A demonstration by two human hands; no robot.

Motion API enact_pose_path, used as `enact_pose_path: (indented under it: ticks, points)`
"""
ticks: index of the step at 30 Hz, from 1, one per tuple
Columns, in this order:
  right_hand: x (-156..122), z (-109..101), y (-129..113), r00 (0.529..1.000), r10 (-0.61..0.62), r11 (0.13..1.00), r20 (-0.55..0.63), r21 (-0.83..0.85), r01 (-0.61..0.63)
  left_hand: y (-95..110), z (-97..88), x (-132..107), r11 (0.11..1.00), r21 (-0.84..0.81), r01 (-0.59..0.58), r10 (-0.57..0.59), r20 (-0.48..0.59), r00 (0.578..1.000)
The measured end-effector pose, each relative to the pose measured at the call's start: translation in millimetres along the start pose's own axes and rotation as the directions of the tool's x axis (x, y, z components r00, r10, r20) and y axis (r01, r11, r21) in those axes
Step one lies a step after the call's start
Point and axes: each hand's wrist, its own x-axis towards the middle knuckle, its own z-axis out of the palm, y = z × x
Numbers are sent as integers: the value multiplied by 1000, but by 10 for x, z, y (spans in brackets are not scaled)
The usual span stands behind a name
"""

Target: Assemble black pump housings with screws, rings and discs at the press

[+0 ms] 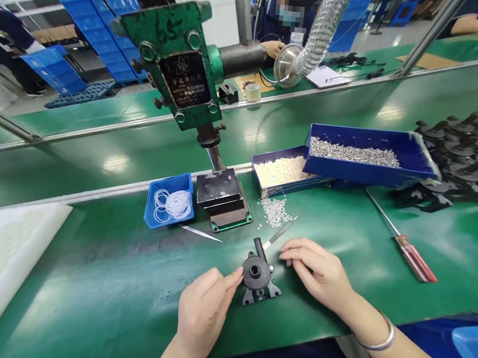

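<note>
A black plastic pump housing (256,273), with a round body, a stub pipe pointing away and two forked feet, lies on the green bench in front of me. My left hand (207,306) is closed, its thumb and forefinger gripping the housing's left edge. To the right, my right hand (318,271) hovers just apart from it, fingers loosely stretched out and nothing visible in them. A small shiny piece (271,268) sits at the housing's right side. Tweezers (280,233) lie just beyond the pipe, beside a scatter of small white rings (276,210).
A green bench press (182,70) stands behind. Around it are a blue tray of white O-rings (149,209), a bin of small pale parts (260,175), a bin of screws (351,171), a screwdriver (414,257), stacked black parts (468,149) and white foam (3,268). Across, a person (276,26) sits.
</note>
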Motion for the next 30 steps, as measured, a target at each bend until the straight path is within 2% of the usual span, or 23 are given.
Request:
enact_pose_path:
  ticks: [2, 4, 10, 15, 18, 22, 23, 24, 25, 26, 27, 28, 29, 30]
  points:
    - [-11, 3, 9, 1000, -2, 1000, -2, 0, 2, 5, -5, 4, 995, -45, 91, -90, 9, 996]
    - [-17, 6, 13, 1000, -3, 1000, -7, 0, 3, 7, -14, 7, 990, -70, 122, -119, 39, 992]
    - [-6, 15, 22, 1000, 3, 1000, -18, 1, -3, -30, -25, -50, 980, 129, -150, 140, 81, 987]
    - [-15, 30, 39, 1000, 8, 1000, -9, 4, -8, -87, 2, -112, 928, 262, -265, 254, 78, 964]
    - [-34, 41, 49, 1000, 11, 1000, -1, 7, -11, -121, 17, -140, 923, 266, -278, 268, 75, 961]
    - [-46, 57, 59, 1000, 16, 1000, 11, 15, -17, -119, 58, -164, 969, 149, -196, 190, 47, 981]
    - [-45, 58, 59, 1000, 17, 1000, 12, 16, -17, -103, 68, -161, 990, 71, -121, 119, 29, 992]
    - [-42, 57, 56, 1000, 15, 1000, 12, 14, -16, -81, 72, -150, 999, -34, 1, -1, 3, 1000]
    - [-36, 53, 51, 1000, 13, 1000, 8, 12, -13, -53, 66, -130, 972, -166, 166, -172, -23, 985]
    - [-26, 45, 40, 1000, 13, 1000, -1, 10, -13, -24, 47, -100, 880, -324, 347, -376, -29, 926]
    - [-12, 32, 23, 1000, 14, 1000, -18, 8, -14, 6, 15, -61, 714, -497, 494, -568, 2, 823]
    - [8, 14, -1, 999, 17, 1000, -42, 7, -17, 34, -30, -13, 496, -652, 573, -711, 74, 699]
    - [35, -8, -35, 997, 19, 1000, -73, 3, -19, 59, -85, 40, 273, -764, 584, -787, 172, 592]
    - [69, -33, -79, 994, 22, 1000, -104, -2, -22, 82, -147, 96, 83, -828, 554, -809, 269, 523]
